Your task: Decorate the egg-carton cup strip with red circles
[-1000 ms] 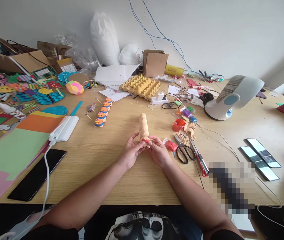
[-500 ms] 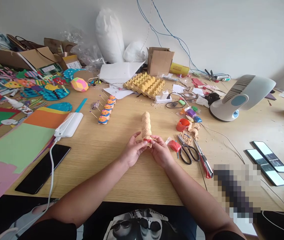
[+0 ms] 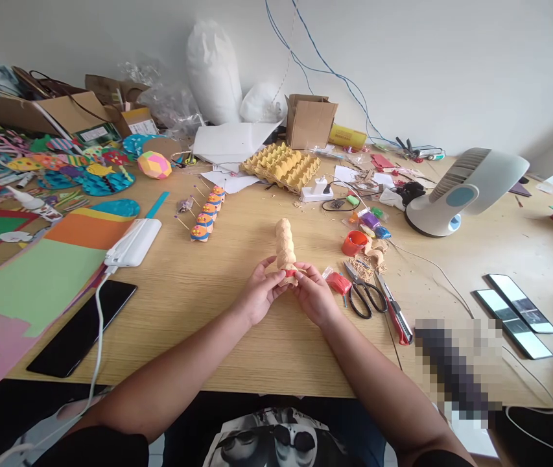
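Note:
A tan, bumpy egg-carton strip [image 3: 284,243] points away from me at the middle of the table. Its near end is between my left hand [image 3: 259,293] and my right hand [image 3: 316,296], both closed on it. A small piece of red clay [image 3: 290,273] lies across that end, with both thumbs against it. The fingers beneath are partly hidden. Just right of my right hand is a packet of red clay [image 3: 339,283]. Black-handled scissors [image 3: 367,299] and a red utility knife [image 3: 397,314] lie beyond it.
Left of the strip stands a painted orange-and-blue caterpillar [image 3: 208,214] with stick feelers. Behind are a yellow egg tray [image 3: 281,167] and a white power strip [image 3: 317,190]. A red cup [image 3: 354,242] and a fan [image 3: 465,191] are rightward; a power bank [image 3: 135,243] and phone [image 3: 83,329] leftward.
The red clay shows a little more fully across the strip's near end. My hands keep almost the same place, and the view has shifted slightly.

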### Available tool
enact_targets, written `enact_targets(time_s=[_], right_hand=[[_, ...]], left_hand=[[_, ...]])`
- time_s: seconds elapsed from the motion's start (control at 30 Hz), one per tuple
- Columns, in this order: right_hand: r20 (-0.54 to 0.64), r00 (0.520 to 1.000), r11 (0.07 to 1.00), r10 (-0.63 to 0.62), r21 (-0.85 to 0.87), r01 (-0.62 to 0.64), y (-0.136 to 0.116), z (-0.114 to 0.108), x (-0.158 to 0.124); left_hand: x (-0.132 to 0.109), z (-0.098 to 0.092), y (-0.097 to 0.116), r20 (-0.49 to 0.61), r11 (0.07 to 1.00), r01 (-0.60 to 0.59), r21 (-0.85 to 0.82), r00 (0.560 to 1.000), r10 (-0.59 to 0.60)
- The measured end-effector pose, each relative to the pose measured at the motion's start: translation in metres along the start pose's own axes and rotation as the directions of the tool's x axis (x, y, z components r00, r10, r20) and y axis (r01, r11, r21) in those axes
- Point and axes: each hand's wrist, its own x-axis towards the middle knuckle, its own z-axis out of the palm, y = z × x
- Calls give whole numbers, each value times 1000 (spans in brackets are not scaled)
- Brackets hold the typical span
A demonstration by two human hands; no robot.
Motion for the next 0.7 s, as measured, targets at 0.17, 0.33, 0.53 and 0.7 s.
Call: enact_targets(time_s=[0.17, 0.33, 0.53, 0.7], right_hand=[[-2, 1000, 1000, 6, -13, -6, 0, 0, -1], [-9, 1000, 999, 15, -34, -15, -2, 0, -3], [-17, 1000, 1000, 18, -20, -19, -4, 0, -3], [-37, 999, 999, 4, -46, -6, -5, 3, -6]], left_hand=[[0, 1, -1, -34, 1000, -2, 8, 999, 2], [0, 1, -1, -19, 1000, 12, 2, 1000, -12], [-1, -2, -2, 14, 999, 34, 15, 999, -34], [-3, -1, -2, 50, 998, 57, -14, 997, -56]])
